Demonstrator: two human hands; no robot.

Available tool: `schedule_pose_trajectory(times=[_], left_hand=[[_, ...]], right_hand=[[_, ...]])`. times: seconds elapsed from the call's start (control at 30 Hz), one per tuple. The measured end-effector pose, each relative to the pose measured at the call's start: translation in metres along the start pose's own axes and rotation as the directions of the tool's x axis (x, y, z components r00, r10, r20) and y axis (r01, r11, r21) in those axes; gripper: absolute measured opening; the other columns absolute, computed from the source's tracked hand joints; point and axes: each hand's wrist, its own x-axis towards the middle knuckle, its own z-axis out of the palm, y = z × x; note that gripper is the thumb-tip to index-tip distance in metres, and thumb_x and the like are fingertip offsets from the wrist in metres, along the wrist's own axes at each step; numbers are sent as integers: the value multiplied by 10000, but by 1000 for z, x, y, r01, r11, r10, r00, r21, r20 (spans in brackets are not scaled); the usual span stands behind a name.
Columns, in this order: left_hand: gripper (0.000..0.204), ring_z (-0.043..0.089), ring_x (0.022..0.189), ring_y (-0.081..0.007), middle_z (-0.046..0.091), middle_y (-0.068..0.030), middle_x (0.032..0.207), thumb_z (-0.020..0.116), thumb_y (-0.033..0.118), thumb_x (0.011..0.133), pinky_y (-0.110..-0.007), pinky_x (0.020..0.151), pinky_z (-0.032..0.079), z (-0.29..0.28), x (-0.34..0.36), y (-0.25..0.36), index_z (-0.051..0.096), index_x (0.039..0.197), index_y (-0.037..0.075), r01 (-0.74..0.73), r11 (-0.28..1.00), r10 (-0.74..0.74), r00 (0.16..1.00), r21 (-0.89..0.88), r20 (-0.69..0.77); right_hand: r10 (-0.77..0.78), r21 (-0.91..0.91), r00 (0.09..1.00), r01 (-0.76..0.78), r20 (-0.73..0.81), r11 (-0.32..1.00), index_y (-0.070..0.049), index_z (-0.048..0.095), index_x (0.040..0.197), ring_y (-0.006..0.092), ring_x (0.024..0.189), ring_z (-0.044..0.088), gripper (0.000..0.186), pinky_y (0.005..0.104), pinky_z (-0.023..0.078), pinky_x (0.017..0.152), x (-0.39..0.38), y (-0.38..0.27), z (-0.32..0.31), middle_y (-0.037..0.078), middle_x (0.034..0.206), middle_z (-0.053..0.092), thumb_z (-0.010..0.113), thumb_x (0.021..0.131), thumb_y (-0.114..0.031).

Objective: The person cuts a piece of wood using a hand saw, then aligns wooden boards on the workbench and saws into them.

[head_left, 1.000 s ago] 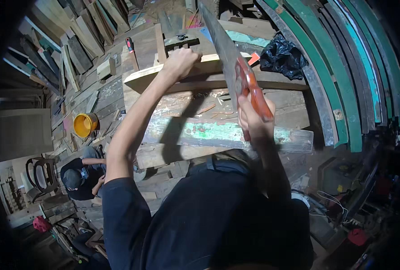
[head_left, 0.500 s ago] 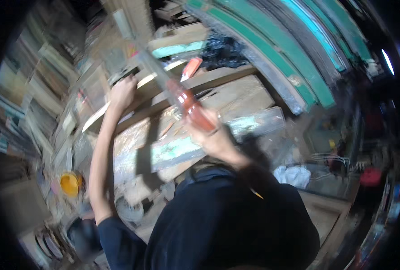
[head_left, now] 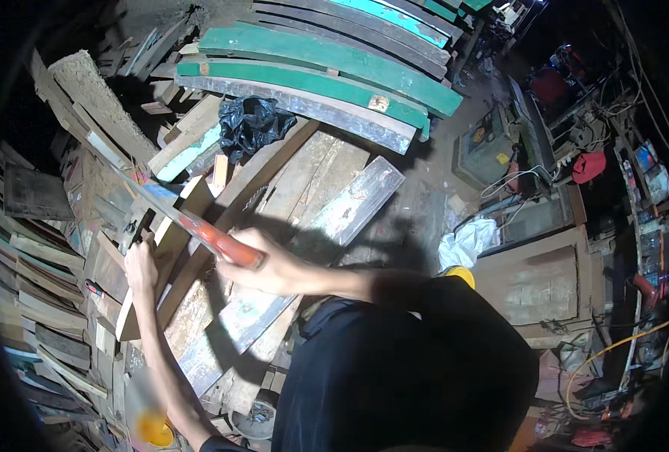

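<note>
The long green boards [head_left: 327, 56] lie at twelve o'clock, side by side with other boards, probably because stock of that length takes least room in a stack. Toward the middle, a painted plank [head_left: 357, 200] runs from eight o'clock up to one, and seems to serve as part of the work surface. Beside it, on the same slant, a bare beam [head_left: 274, 154] likely gives the work something firm to lie against.

The curved wooden piece [head_left: 170, 255] is at nine o'clock, alongside the beam. Over it slants a saw [head_left: 206, 235], its blade pointing to ten o'clock; whether it touches the wood, I cannot tell. A crumpled black bag [head_left: 251, 126] sits at eleven o'clock, beyond the blade.

The right hand [head_left: 263, 271] is closed around the saw's orange-brown handle at the rear, presumably to control the whole blade from one end. The left hand [head_left: 141, 265], at nine o'clock, is over the curved piece, apparently to steady it; its fingers look bent, but I cannot tell whether they grip or only press. Smallest is a red-and-black tool handle [head_left: 93, 287], between eight and nine o'clock, apart from both hands.
</note>
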Motion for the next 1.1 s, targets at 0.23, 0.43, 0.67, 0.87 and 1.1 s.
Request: schedule_pose_trajectory(times=[0.23, 0.43, 0.67, 0.87, 1.1], left_hand=[[254, 608, 1030, -455, 632, -260, 1063, 490, -23, 898, -545, 884, 490, -9, 5, 5, 640, 1101, 2, 167, 984, -178, 944, 61, 277], [232, 607, 1024, -437, 629, -255, 1027, 487, 6, 929, -540, 858, 487, 18, 8, -25, 642, 1102, 5, 145, 989, -141, 984, -26, 112], [258, 615, 969, -441, 639, -270, 980, 521, -10, 902, -537, 831, 493, 32, 2, -35, 659, 1119, 7, 47, 998, -49, 995, 32, 91], [200, 663, 897, -433, 662, -245, 928, 555, 54, 920, -519, 790, 531, 4, 6, -12, 689, 1065, 24, 23, 996, -31, 996, 91, 83], [222, 721, 826, -388, 709, -212, 835, 603, 70, 838, -473, 739, 583, -18, 2, 18, 730, 1020, 63, -16, 999, 12, 995, -39, -96]], right_hand=[[104, 14, 994, -104, 13, 994, -9, 595, 874, 75, 673, 534, 165, 314, 448, 605, -34, -28, -13, 14, 700, 555, 710, 931, -112], [78, 227, 994, -58, -76, 972, -6, 654, 983, 49, 701, 486, 139, 283, 436, 602, 2, -15, -15, -22, 727, 544, 716, 946, -125], [12, 114, 1000, -9, -27, 993, -27, 594, 899, 74, 722, 500, 269, 300, 443, 650, -7, -23, -23, -21, 746, 526, 770, 927, -228], [24, 310, 999, -9, -45, 951, 29, 595, 1265, 48, 936, 610, 419, 226, 516, 876, -21, -20, -22, 17, 1101, 700, 795, 920, -101], [155, -181, 988, -157, -23, 971, -12, 623, 1165, 26, 676, 523, 196, 201, 396, 571, -36, -8, -28, -25, 885, 600, 651, 1008, -125]])
